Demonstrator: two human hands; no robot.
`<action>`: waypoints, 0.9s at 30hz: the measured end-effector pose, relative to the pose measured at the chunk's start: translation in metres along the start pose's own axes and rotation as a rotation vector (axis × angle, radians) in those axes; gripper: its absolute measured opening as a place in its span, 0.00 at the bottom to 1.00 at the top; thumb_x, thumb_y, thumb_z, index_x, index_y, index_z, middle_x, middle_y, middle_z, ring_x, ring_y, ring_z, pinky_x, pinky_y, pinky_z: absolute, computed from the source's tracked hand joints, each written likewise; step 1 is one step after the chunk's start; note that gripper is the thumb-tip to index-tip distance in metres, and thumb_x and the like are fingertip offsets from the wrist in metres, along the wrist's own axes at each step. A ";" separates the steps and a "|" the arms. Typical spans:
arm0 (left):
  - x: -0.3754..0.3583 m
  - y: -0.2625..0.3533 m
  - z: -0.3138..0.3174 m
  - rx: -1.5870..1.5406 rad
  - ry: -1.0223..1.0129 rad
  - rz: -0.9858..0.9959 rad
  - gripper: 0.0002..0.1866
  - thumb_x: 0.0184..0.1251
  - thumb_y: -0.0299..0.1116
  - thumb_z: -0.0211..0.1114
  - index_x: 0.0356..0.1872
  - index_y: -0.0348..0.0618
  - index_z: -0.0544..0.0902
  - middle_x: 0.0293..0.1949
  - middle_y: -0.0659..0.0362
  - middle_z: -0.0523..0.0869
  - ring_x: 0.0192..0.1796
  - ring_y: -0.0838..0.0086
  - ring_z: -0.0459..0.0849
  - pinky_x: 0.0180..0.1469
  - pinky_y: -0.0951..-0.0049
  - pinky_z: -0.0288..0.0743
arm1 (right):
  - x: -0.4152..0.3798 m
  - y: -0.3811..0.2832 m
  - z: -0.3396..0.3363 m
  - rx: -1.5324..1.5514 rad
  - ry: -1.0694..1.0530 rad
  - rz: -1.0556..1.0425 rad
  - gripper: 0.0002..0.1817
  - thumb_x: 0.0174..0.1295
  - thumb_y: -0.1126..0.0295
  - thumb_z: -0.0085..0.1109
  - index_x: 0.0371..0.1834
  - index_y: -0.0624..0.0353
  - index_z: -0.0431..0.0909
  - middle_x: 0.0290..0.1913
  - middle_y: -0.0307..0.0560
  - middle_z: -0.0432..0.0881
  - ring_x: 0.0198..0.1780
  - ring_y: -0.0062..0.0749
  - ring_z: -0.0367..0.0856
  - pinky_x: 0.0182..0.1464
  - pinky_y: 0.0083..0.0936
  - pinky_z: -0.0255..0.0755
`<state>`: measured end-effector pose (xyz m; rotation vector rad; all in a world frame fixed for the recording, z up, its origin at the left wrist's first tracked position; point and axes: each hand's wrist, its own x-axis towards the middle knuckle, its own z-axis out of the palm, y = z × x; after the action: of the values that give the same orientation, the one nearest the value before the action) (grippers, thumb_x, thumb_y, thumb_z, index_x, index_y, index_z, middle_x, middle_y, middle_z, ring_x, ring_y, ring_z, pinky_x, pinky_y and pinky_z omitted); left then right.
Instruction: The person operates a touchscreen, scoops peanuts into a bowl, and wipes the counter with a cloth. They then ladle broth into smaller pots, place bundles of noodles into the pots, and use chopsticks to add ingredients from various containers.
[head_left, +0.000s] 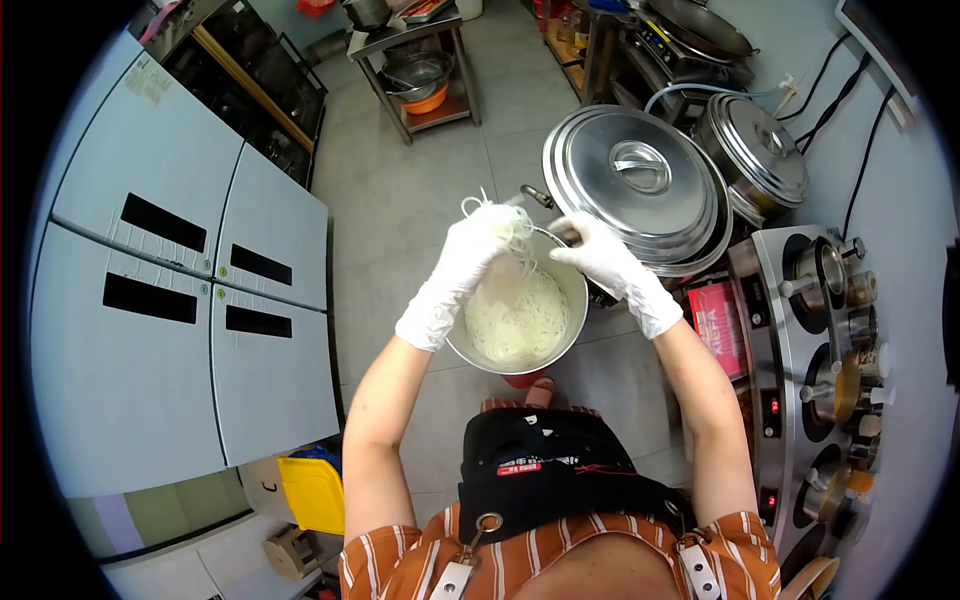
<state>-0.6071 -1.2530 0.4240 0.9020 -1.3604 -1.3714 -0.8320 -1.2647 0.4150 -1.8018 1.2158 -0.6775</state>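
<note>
White noodles (515, 325) fill much of a deep round metal pot (584, 320) in front of me. My left hand (475, 245), in a white glove, is closed around a bunch of noodles above the pot's far left side. Strands stick up past its fingers and others hang down toward the pot. My right hand (598, 252), gloved too, is at the pot's far right edge. Its thumb and fingers are pinched on a thin curved metal edge, which looks like the pot's rim. What supports the pot underneath is hidden.
A large lidded steel pot (600, 170) stands close beyond my right hand, with a smaller lidded pot (770, 150) behind it. A counter of round burners (775, 330) runs along the right. White refrigerator doors (140, 330) line the left. A metal table (410, 40) stands ahead.
</note>
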 end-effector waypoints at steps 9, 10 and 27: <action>0.023 0.112 0.001 0.002 0.030 0.038 0.21 0.56 0.31 0.70 0.50 0.33 0.80 0.41 0.57 0.85 0.41 0.75 0.84 0.48 0.73 0.79 | -0.041 0.060 0.031 -0.130 0.048 0.183 0.44 0.45 0.59 0.76 0.65 0.67 0.66 0.61 0.63 0.73 0.65 0.48 0.70 0.67 0.36 0.64; 0.026 0.121 0.001 -0.001 0.049 0.023 0.21 0.56 0.30 0.70 0.51 0.32 0.80 0.42 0.56 0.85 0.40 0.73 0.84 0.48 0.71 0.80 | -0.042 0.037 0.029 -0.098 0.048 0.079 0.52 0.43 0.57 0.77 0.69 0.70 0.58 0.64 0.67 0.68 0.67 0.51 0.66 0.69 0.36 0.61; 0.017 0.210 0.093 0.084 -0.173 0.026 0.24 0.59 0.27 0.61 0.59 0.37 0.74 0.54 0.55 0.81 0.53 0.71 0.80 0.54 0.72 0.75 | -0.061 -0.052 0.027 0.606 0.123 -0.008 0.18 0.59 0.74 0.52 0.54 0.62 0.77 0.34 0.43 0.82 0.29 0.21 0.79 0.34 0.19 0.76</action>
<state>-0.6729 -1.2248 0.6432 0.8329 -1.5650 -1.4073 -0.8090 -1.1901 0.4477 -1.2729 0.9425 -1.0438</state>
